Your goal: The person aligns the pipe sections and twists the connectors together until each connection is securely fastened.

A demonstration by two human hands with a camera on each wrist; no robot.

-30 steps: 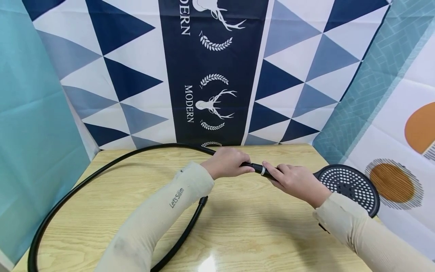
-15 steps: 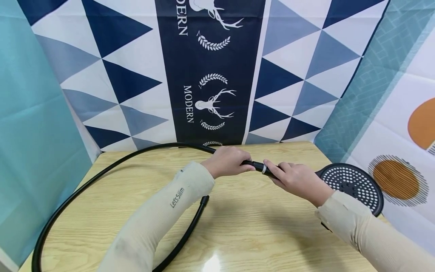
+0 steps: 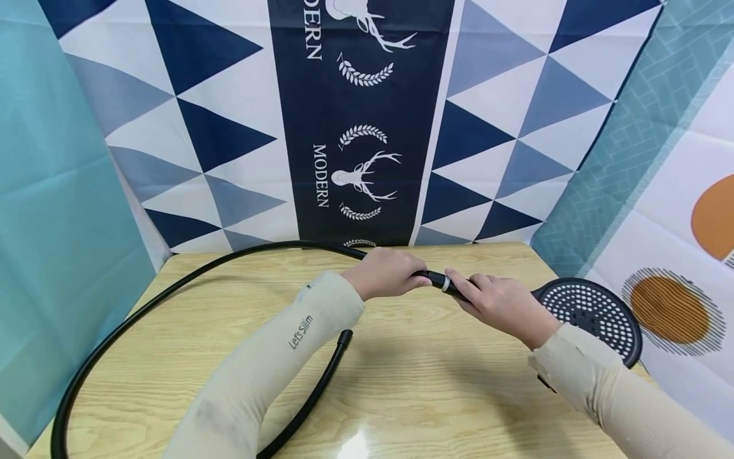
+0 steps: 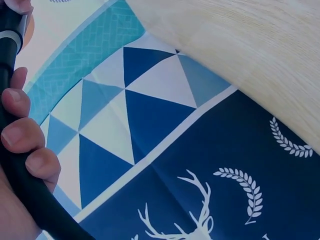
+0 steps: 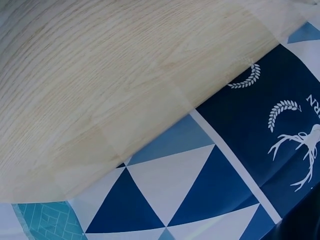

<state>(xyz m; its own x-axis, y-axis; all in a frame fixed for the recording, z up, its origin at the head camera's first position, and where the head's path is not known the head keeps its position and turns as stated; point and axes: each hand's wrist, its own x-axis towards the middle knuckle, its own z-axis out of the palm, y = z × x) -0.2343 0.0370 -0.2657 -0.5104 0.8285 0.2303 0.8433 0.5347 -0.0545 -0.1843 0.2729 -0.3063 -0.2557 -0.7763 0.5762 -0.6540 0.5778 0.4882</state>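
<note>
A black shower head with a round perforated face hangs at the right, its handle in my right hand. That hand grips the handle, thumb laid along it near a pale ring. Just left of the ring, my left hand holds the end of a black hose, which meets the handle. In the left wrist view the left fingers curl round the hose. Whether the joint is screwed tight cannot be told. The right wrist view shows no fingers, only a dark shape at its lower right corner.
From my left hand the hose arcs over the wooden table to the left edge and loops back. Its free end lies near the middle, beside my left sleeve. A patterned curtain stands behind the table, with teal cloth at the left.
Both hands keep their hold on the hose and shower head handle. The view shifts slightly; otherwise little differs.
</note>
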